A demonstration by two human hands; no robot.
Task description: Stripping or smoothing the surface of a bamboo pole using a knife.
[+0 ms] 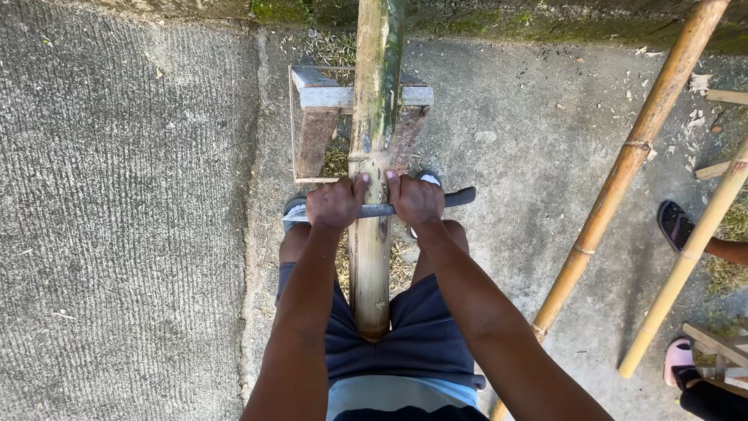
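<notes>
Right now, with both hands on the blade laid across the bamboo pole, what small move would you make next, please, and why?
Probably draw the blade a short way toward the body. Left hand and right hand grip it either side of the bamboo pole, which rests on the wooden stand, with shavings lying on the ground beneath.

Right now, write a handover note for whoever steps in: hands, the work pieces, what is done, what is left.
Left hand: fist closed on the left part of the long blade.
Right hand: closed on the blade right of the pole; its dark end sticks out past the fist.
The blade lies crosswise on the bamboo pole. The pole rests on a low wooden stand, its near end between the person's thighs.
Done: pale, bare strip near the body; shavings on the concrete.
Left: green, mottled skin beyond the blade.
Two yellow bamboo poles lean right, by another person's sandalled foot.
</notes>
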